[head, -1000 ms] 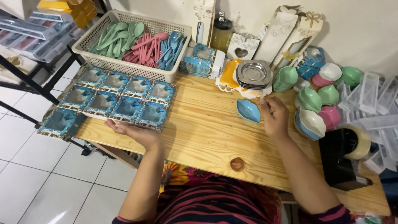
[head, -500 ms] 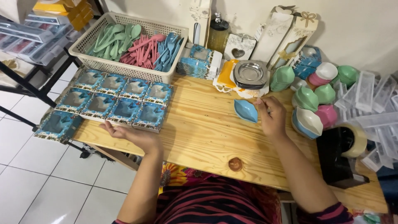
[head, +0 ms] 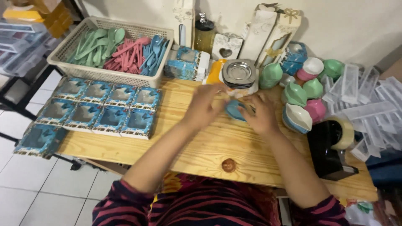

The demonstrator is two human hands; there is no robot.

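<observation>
- At the far left, a cream basket holds plastic spoons sorted into green, pink and blue heaps.
- Nearer than the basket, blue window boxes lie in two rows on the wooden surface, with one more box overhanging the near left corner.
- The left hand sits just left of centre, its grip loosely curled, fingertips reaching the left edge of the blue leaf-shaped dish.
- That dish lies on the surface between both hands, just near of the stack of small steel trays.
- The right hand covers the dish's right edge; whether its grip pinches the dish or only rests on it cannot be told.
- Right of the hands, green, pink and blue leaf-shaped dishes are piled in stacks, touching one another.
- Near right, a black tape dispenser stands with its roll of tape.
- At the far right, clear plastic boxes lie heaped.
</observation>
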